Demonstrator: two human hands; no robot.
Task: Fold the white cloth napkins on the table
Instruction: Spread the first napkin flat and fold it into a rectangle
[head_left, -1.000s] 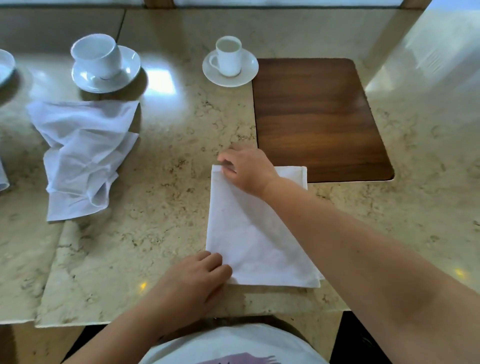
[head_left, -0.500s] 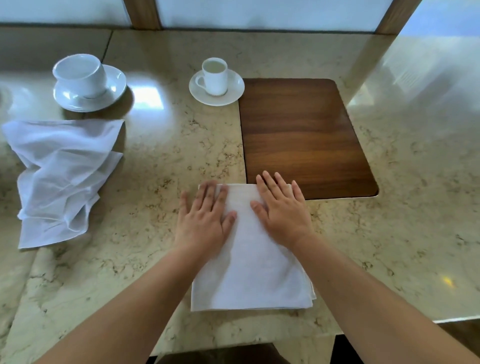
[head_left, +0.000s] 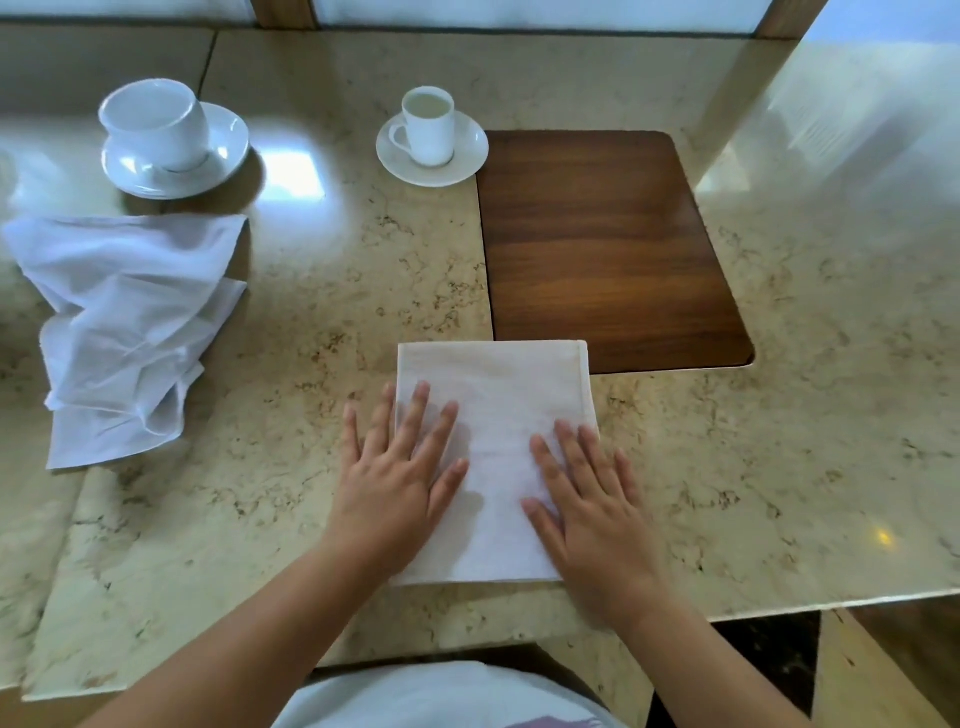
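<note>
**Two flat hands press a folded napkin**

Closest to the person, both hands lie flat on the folded napkin (head_left: 498, 415), which rests on the desk (head_left: 779, 467) near its front edge. The left hand (head_left: 400, 483) covers the napkin's left side, and some of its fingers hang over the left edge onto the stone. The right hand (head_left: 587, 499) covers the right side, with its fingertips close to the right edge. Neither grip is closed on anything: the fingers are straight and spread, and they only press down. A strip of white cloth shows between the two hands, and the far half of the napkin sticks out past the fingertips.

The far right corner of the napkin lies on a brown wooden panel (head_left: 608, 244) set in the desk.

To the left, well apart, is a crumpled napkin (head_left: 124, 332).

Farther back stand a small cup (head_left: 428, 124) on a saucer (head_left: 467, 156), and a big cup (head_left: 150, 122) on its own saucer (head_left: 228, 150).
</note>
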